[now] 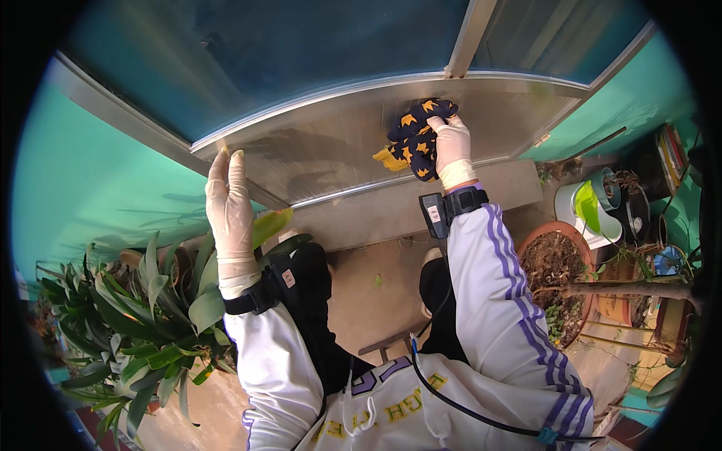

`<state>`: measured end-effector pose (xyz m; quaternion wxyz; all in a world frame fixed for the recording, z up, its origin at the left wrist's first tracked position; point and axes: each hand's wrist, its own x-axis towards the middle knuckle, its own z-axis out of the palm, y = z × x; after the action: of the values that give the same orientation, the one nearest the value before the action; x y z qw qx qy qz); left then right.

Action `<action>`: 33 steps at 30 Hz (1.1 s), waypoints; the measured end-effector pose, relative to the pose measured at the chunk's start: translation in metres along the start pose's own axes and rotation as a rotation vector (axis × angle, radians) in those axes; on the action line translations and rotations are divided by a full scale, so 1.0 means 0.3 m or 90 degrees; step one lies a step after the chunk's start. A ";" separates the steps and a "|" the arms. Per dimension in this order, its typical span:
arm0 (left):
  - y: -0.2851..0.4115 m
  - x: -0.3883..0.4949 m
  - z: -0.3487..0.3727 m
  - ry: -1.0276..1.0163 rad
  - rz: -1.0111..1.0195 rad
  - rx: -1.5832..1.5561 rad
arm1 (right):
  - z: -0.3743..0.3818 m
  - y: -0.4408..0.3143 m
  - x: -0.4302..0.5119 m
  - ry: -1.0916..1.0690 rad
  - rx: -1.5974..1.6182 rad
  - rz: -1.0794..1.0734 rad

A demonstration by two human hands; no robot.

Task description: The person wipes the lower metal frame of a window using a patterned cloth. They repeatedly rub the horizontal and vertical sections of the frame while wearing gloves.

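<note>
My right hand (453, 145), in a thin whitish glove, grips a bunched dark navy cloth (414, 138) with a yellow crown-like pattern. The cloth lies against the metal panel (338, 141) below a dark glass pane (293, 51). My left hand (230, 208), gloved the same way, holds nothing. Its fingers are stretched out, with their tips at the lower left corner of the metal frame (198, 147); whether they press on it I cannot tell. The palm-side cloth folds are partly hidden by my right hand.
Broad-leaved green plants (146, 321) crowd my left side. On the right stand a round clay pot (555, 270) of soil, a white container (569, 206) and a thin tree trunk (632, 290). A concrete step (389, 206) runs below the panel. A black cable (468, 414) crosses my clothing.
</note>
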<state>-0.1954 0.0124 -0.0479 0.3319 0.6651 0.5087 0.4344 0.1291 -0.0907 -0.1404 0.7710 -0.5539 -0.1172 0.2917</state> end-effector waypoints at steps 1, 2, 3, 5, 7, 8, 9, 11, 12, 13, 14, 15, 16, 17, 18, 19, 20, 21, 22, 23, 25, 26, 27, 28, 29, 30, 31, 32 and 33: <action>-0.008 0.004 0.008 -0.008 0.003 -0.012 | -0.020 0.028 0.021 -0.007 -0.016 -0.010; -0.014 0.006 0.014 -0.013 0.002 -0.019 | -0.044 0.067 0.029 -0.021 -0.017 0.013; -0.019 0.007 0.019 -0.013 0.009 -0.005 | -0.062 0.101 0.049 -0.009 -0.097 0.039; -0.025 0.002 0.029 -0.016 0.021 0.008 | -0.095 0.176 0.082 0.002 -0.160 0.045; -0.026 0.000 0.042 -0.029 0.029 0.005 | -0.140 0.246 0.094 0.068 -0.314 0.051; -0.024 -0.001 0.043 -0.032 0.027 0.018 | -0.164 0.262 0.114 0.061 -0.506 0.103; -0.020 0.000 0.043 -0.024 0.004 0.035 | -0.187 0.285 0.114 0.117 -0.545 0.162; -0.011 -0.001 0.043 -0.022 -0.017 0.078 | -0.215 0.305 0.135 0.186 -0.521 0.192; -0.006 0.006 0.042 -0.026 0.000 0.064 | -0.217 0.309 0.144 0.173 -0.477 0.203; -0.004 0.001 0.043 -0.028 -0.020 0.038 | -0.222 0.305 0.146 0.166 -0.456 0.193; 0.000 0.000 0.042 -0.035 -0.027 0.035 | -0.217 0.296 0.146 0.157 -0.471 0.188; 0.005 0.004 0.042 -0.031 -0.062 0.003 | -0.208 0.273 0.149 0.166 -0.484 0.189; 0.009 0.003 0.048 -0.018 -0.049 0.005 | -0.200 0.245 0.139 0.164 -0.473 0.173; 0.012 0.001 0.052 -0.018 -0.039 0.021 | -0.179 0.211 0.128 0.161 -0.402 0.157; 0.016 -0.001 0.055 -0.016 -0.036 0.020 | -0.165 0.167 0.109 0.131 -0.326 0.124; 0.020 -0.003 0.057 -0.013 -0.038 0.007 | -0.153 0.115 0.092 0.099 -0.250 0.091; 0.024 -0.003 0.058 -0.017 -0.044 0.009 | -0.137 0.061 0.075 0.072 -0.200 0.059; 0.026 -0.006 0.059 -0.024 -0.034 0.016 | -0.118 0.009 0.062 0.036 -0.147 0.012; 0.027 -0.009 0.059 -0.028 -0.034 0.013 | -0.093 -0.034 0.050 0.031 -0.098 -0.063; 0.028 -0.011 0.061 -0.028 -0.053 0.007 | -0.083 -0.069 0.036 -0.008 -0.015 -0.095; 0.027 -0.017 0.064 -0.035 -0.037 0.046 | -0.053 -0.106 0.022 0.036 -0.038 -0.100; 0.026 -0.021 0.066 -0.033 -0.047 0.053 | -0.046 -0.107 0.018 0.044 -0.015 -0.067; 0.025 -0.021 0.069 -0.041 -0.034 0.061 | -0.044 -0.101 0.018 0.049 -0.004 -0.073; 0.024 -0.020 0.073 -0.048 -0.029 0.061 | -0.045 -0.086 0.021 0.049 0.008 -0.073; 0.024 -0.020 0.074 -0.049 -0.042 0.057 | -0.051 -0.066 0.026 0.051 0.017 -0.079; 0.024 -0.021 0.078 -0.053 -0.020 0.061 | -0.061 -0.043 0.033 0.056 0.000 -0.053; 0.025 -0.023 0.083 -0.052 -0.014 0.060 | -0.072 -0.015 0.038 0.062 -0.018 -0.049; 0.026 -0.025 0.089 -0.050 -0.018 0.051 | -0.073 0.015 0.053 0.110 -0.017 -0.001; 0.028 -0.025 0.095 -0.052 -0.014 0.062 | -0.102 0.041 0.058 0.068 -0.030 0.028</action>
<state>-0.1668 0.0030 -0.0538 0.3243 0.6920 0.5224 0.3782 0.1543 -0.1019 -0.1651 0.7562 -0.5891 -0.0710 0.2758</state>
